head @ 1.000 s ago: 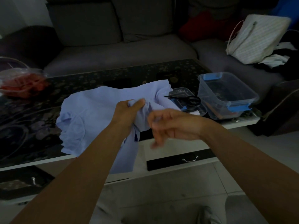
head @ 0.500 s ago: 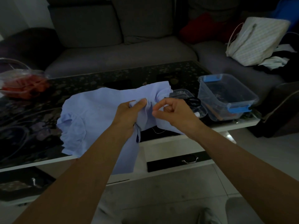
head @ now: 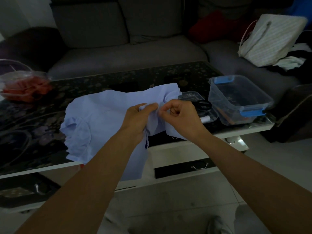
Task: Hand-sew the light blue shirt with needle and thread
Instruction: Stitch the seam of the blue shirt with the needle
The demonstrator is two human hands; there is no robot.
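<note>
Light blue shirt (head: 104, 115) gripped by left hand (head: 136, 120), pinched by right hand (head: 182, 117); scissors (head: 203, 105) lie in the clear tray (head: 190, 94).

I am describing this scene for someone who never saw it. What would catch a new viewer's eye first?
The light blue shirt, spread on the dark patterned table at centre, stands out first. There the left hand grips a bunched fold while the right hand pinches at it; no needle is discernible. To the right stands a clear box with blue clasps.
</note>
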